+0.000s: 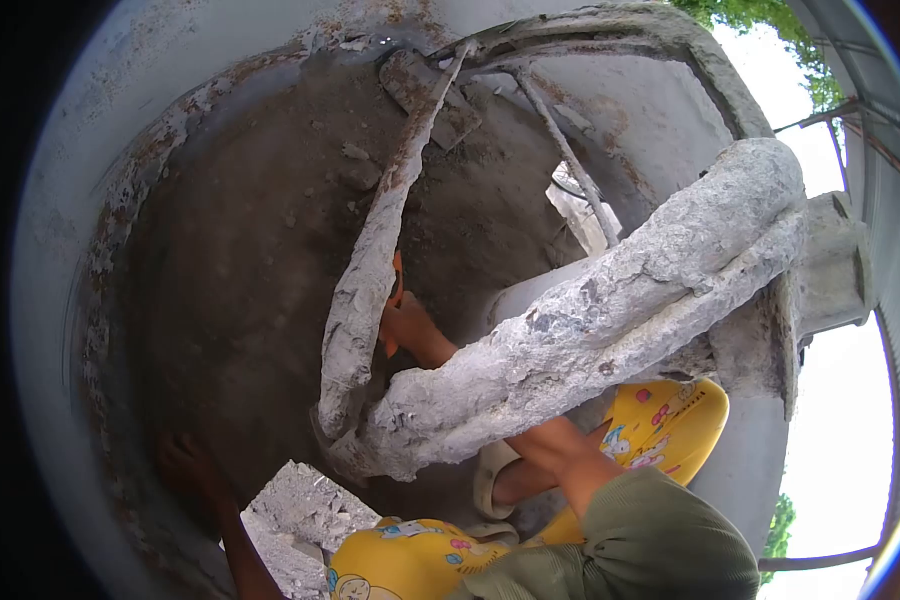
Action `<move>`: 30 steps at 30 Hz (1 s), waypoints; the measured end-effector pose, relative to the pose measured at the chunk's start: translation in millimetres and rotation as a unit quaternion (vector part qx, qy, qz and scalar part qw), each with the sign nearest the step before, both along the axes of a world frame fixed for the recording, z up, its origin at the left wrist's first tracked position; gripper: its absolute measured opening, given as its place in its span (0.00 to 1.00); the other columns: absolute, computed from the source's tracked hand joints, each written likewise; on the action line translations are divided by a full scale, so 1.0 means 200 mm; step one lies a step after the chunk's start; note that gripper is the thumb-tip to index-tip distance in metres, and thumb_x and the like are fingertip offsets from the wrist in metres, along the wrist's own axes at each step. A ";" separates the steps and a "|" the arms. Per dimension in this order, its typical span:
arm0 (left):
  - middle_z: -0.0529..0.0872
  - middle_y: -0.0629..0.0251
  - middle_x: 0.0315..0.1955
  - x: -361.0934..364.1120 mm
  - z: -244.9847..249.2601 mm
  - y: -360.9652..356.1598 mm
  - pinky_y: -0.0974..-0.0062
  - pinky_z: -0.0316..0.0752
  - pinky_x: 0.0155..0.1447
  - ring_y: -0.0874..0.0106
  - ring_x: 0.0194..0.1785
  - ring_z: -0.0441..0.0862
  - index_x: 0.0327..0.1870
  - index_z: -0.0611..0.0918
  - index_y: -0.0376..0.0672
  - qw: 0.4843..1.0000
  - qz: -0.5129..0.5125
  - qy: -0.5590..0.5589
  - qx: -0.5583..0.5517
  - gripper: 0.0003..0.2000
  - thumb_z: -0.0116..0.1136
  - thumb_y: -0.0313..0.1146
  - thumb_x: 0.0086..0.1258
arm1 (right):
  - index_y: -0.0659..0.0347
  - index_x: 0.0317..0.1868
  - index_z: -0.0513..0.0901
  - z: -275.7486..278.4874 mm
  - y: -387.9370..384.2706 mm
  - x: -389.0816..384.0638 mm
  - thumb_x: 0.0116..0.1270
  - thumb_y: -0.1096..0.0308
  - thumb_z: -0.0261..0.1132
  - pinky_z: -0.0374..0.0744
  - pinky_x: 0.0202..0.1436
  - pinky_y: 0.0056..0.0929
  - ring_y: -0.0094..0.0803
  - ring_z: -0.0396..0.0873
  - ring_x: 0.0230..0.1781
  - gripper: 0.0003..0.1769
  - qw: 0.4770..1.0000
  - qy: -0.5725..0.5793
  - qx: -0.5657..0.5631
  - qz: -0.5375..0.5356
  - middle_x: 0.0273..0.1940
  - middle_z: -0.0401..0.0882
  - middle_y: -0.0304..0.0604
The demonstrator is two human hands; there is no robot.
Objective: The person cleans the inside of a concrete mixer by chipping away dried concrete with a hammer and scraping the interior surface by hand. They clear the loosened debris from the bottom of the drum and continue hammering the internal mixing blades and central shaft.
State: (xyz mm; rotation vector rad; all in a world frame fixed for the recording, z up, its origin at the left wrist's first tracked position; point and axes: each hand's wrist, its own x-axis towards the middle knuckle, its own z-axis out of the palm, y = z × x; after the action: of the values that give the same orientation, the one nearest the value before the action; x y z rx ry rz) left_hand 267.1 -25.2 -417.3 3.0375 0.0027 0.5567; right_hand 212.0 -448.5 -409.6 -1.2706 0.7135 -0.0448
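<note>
My right hand (403,322) is closed on an orange tool (395,290), low in the drum; the arm passes under a thick concrete-crusted beam (590,310), and a thinner crusted bar (375,260) partly hides the tool. My left hand (182,462) is in the shadow at the lower left, by the drum's dusty floor (250,250). Its fingers are too dark to make out.
The rusty drum wall (90,250) curves round the left. A flat crusted piece (435,100) and a thin rod (568,150) are at the far side. Pale rubble shows through an opening (310,510) near my yellow-clad legs (420,560). A pipe flange (835,262) juts out on the right.
</note>
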 end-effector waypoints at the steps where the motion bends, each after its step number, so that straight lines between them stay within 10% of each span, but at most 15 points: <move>1: 0.76 0.54 0.41 -0.04 0.01 0.01 0.64 0.68 0.49 0.58 0.44 0.74 0.46 0.74 0.39 1.000 -0.001 0.022 -0.008 0.16 0.46 0.41 0.67 | 0.65 0.36 0.68 0.09 -0.04 -0.02 0.53 0.61 0.62 0.70 0.20 0.27 0.28 0.72 0.16 0.18 0.999 0.027 0.004 0.032 0.21 0.70 0.42; 3: 0.76 0.54 0.41 -0.07 0.06 -0.02 0.64 0.67 0.49 0.58 0.45 0.73 0.46 0.74 0.39 0.999 -0.013 0.030 -0.005 0.15 0.46 0.41 0.67 | 0.64 0.36 0.70 0.47 -0.09 -0.03 0.53 0.56 0.64 0.70 0.20 0.26 0.27 0.71 0.16 0.20 0.979 0.135 -0.102 0.109 0.22 0.72 0.43; 10: 0.75 0.54 0.43 -0.06 0.06 -0.03 0.64 0.68 0.49 0.58 0.46 0.73 0.47 0.73 0.40 1.000 -0.009 -0.004 0.021 0.15 0.45 0.40 0.66 | 0.67 0.49 0.67 0.37 -0.12 -0.21 0.53 0.53 0.61 0.74 0.31 0.30 0.38 0.78 0.28 0.30 0.769 0.306 -0.530 0.184 0.34 0.76 0.56; 13: 0.76 0.53 0.41 -0.06 0.24 -0.13 0.64 0.68 0.50 0.59 0.45 0.74 0.47 0.73 0.39 0.991 0.053 0.113 -0.041 0.16 0.45 0.40 0.67 | 0.67 0.49 0.66 0.39 -0.11 -0.23 0.50 0.61 0.64 0.70 0.49 0.39 0.54 0.72 0.47 0.28 0.795 0.313 -0.488 0.177 0.44 0.72 0.64; 16: 0.76 0.55 0.41 -0.06 0.12 -0.08 0.65 0.68 0.49 0.60 0.46 0.73 0.47 0.73 0.40 0.998 0.028 0.055 -0.012 0.15 0.46 0.41 0.66 | 0.67 0.48 0.68 0.28 -0.17 -0.22 0.46 0.71 0.65 0.72 0.47 0.36 0.49 0.73 0.45 0.27 0.795 0.240 -0.538 0.146 0.44 0.73 0.57; 21: 0.76 0.56 0.41 -0.03 -0.02 0.00 0.65 0.68 0.48 0.60 0.46 0.74 0.46 0.74 0.41 1.000 -0.004 0.007 -0.020 0.15 0.48 0.40 0.65 | 0.66 0.49 0.69 0.52 0.00 -0.12 0.51 0.81 0.60 0.72 0.43 0.27 0.30 0.73 0.39 0.22 0.997 -0.031 -0.023 -0.066 0.42 0.73 0.43; 30: 0.77 0.57 0.41 -0.03 0.07 -0.05 0.66 0.68 0.49 0.61 0.45 0.74 0.46 0.74 0.40 0.999 -0.011 0.029 -0.037 0.14 0.47 0.40 0.66 | 0.64 0.49 0.70 0.69 0.05 -0.11 0.56 0.83 0.57 0.72 0.44 0.23 0.24 0.72 0.42 0.19 0.929 -0.119 0.342 -0.078 0.45 0.72 0.41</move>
State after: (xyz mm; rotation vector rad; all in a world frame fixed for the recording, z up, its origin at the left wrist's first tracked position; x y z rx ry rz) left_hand 261.2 -35.1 -403.3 2.9763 -0.0079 0.4560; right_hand 189.5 -438.2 -270.8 -0.5255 0.5460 -0.0708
